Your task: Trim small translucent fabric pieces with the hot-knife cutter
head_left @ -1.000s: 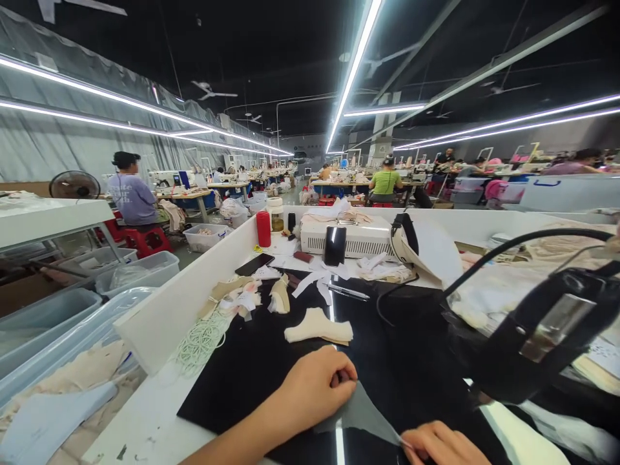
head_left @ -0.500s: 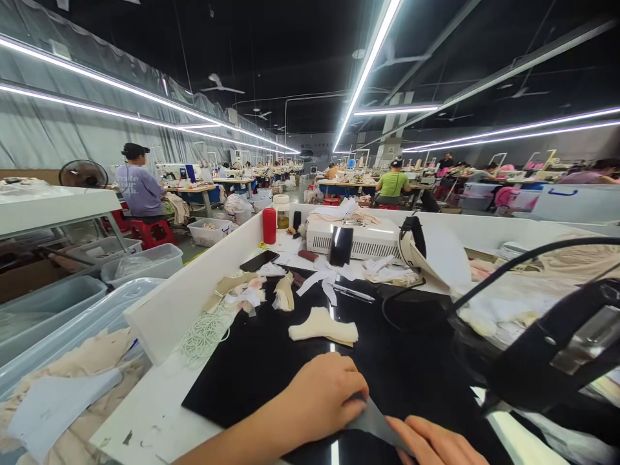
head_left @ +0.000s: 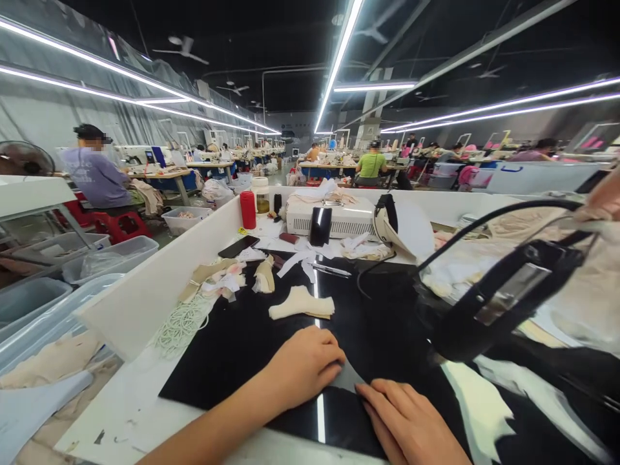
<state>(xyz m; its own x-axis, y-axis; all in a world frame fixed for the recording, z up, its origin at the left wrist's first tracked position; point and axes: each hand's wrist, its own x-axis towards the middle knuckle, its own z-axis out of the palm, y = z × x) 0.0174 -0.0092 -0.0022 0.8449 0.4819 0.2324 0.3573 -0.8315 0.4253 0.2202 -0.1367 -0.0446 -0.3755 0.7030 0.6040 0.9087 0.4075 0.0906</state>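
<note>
Low over the black board, a thin grey, slightly see-through piece of sheet material lies between my hands. My left hand has its fingers curled down over the left end of the piece. At its right corner, my right hand has its fingertips pressed together on the edge, palm down. Part of the piece is hidden under both hands. Just beyond them sits a small stack of cream, curved padding pieces.
A black device with a cable rises at the right, near pale cut pieces. A blurred hand shows at the right edge. Pale green cord lies left; a white machine, phone and pen lie behind.
The view has shifted, so most things sit further left and slightly higher. My right hand has come further into view on the grey piece. A blurred hand has appeared at the right edge.
</note>
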